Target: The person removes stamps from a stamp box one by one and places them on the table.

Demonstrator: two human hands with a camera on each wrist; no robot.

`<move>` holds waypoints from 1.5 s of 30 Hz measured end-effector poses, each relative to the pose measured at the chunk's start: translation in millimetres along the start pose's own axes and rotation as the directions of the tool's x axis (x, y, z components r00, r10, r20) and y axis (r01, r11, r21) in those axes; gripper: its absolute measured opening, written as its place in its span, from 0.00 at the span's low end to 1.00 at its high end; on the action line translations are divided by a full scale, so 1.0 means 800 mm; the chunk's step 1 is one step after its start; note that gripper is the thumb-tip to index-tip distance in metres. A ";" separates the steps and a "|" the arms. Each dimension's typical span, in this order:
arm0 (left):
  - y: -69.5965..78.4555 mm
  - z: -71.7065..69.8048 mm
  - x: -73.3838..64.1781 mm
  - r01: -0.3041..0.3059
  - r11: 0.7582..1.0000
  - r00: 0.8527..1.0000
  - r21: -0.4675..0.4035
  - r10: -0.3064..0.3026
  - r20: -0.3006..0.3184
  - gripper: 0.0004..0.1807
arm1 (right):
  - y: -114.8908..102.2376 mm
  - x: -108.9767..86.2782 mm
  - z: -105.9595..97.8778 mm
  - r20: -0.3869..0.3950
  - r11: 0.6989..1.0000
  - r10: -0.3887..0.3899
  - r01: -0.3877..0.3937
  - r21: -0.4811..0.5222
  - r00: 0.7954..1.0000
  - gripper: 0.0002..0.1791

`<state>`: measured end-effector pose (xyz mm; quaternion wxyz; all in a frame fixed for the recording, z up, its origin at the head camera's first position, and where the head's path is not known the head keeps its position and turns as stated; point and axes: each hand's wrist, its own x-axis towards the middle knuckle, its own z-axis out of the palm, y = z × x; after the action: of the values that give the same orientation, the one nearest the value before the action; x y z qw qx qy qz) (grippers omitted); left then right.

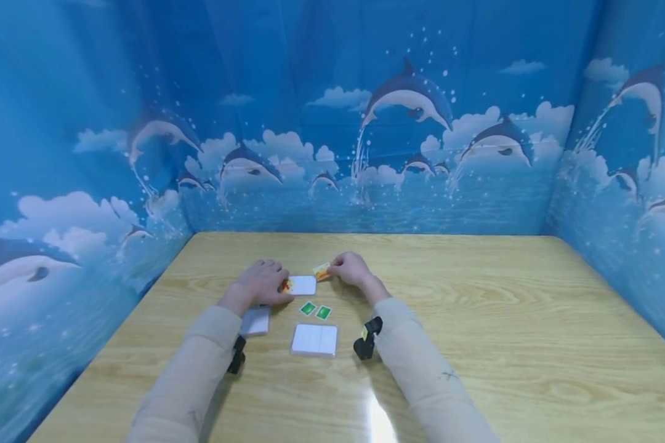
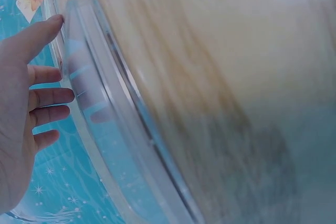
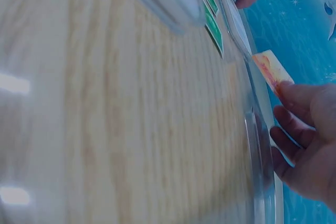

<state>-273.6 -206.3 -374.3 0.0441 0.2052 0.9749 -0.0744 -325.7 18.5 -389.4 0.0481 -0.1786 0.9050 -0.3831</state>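
My left hand (image 1: pixel 263 282) rests at the left end of a flat white tray (image 1: pixel 305 285), its fingers fairly straight and spread in the left wrist view. Between its thumb and fingers shows a small orange-and-red card (image 1: pixel 286 285) lying at that end. Just beyond the tray's right end, my right hand (image 1: pixel 352 269) pinches a small yellow-orange picture card (image 1: pixel 321 271) between thumb and fingers. The right wrist view shows this card (image 3: pixel 273 71) tilted up off the table. Whether the left fingertips touch the tray is hard to see.
Two small green cards (image 1: pixel 316 310) lie in front of the tray. Nearer stands a clear-edged white box (image 1: pixel 314 340), with another white box (image 1: pixel 255 321) by the left forearm. A blue dolphin-print curtain (image 1: pixel 310 123) borders the wooden table (image 1: pixel 504 332).
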 end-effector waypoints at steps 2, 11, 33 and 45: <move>0.000 -0.001 0.000 0.000 1.000 1.000 0.005 0.000 0.001 0.34 | 0.000 0.000 -0.001 -0.030 1.000 0.018 -0.018 -0.003 0.999 0.08; 0.003 -0.005 -0.001 -0.008 1.000 1.000 -0.004 0.008 -0.005 0.33 | -0.003 -0.002 0.003 -0.110 0.987 0.154 -0.157 -0.023 0.982 0.08; 0.004 -0.002 0.001 -0.014 1.000 1.000 -0.001 0.014 0.008 0.34 | 0.002 -0.002 0.007 -0.169 0.954 0.201 -0.232 -0.189 0.965 0.08; 0.002 -0.003 -0.002 0.002 1.000 1.000 -0.012 -0.002 0.018 0.36 | 0.004 0.003 0.007 -0.106 0.998 0.049 -0.053 -0.039 0.993 0.14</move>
<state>-271.6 -205.4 -371.6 0.0541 0.2035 0.9750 -0.0705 -327.5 16.4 -395.4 0.0067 -0.1362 0.9183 -0.3716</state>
